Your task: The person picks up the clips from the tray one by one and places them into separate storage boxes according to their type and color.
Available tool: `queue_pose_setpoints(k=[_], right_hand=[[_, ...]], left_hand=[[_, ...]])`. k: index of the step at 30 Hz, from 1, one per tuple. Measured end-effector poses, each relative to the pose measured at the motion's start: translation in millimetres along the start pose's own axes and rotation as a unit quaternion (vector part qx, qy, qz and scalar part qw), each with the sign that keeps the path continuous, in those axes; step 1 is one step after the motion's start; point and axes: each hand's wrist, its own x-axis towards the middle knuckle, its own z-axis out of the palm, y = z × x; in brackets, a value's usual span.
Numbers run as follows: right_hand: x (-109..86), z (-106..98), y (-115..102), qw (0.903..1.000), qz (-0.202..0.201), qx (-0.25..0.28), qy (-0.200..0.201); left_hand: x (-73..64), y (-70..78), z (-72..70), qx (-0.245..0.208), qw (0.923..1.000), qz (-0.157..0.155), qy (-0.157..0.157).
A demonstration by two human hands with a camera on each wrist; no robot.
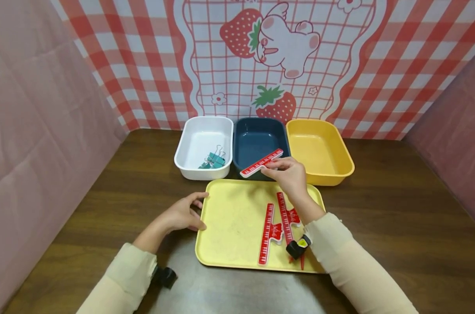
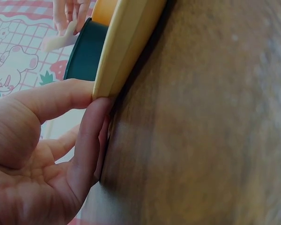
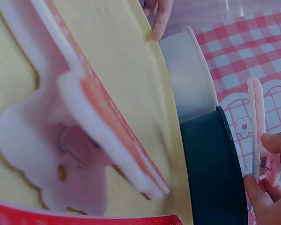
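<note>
My right hand pinches a red sheet-music clip, whose long bar has a white piano-key print. It holds the clip tilted above the front of the dark blue bin. On the yellow tray, two similar clips lie side by side, a left clip and a right clip; smaller red pieces are partly covered by the right wrist camera. My left hand rests at the tray's left edge, thumb and fingers spread along the rim, as the left wrist view also shows.
Left of the blue bin stands a white bin with teal binder clips inside. A yellow bin adjoins the blue one on its right. Behind the bins hangs a red checked cloth; pink cloth flanks the wooden table.
</note>
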Motion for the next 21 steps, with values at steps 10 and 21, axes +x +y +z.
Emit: queue_pose_setpoints(k=[10,21], right_hand=[[9.3,3.4,-1.9,0.9998,-0.013,0.004,0.013],[22.2,12.1,1.8,0.9995,-0.013,-0.004,0.030]], left_hand=[[1.1,0.2,0.9,0.001,0.9999,-0.009,0.008],[0.8,-0.4,0.8,0.001,1.0000,-0.004,0.004]])
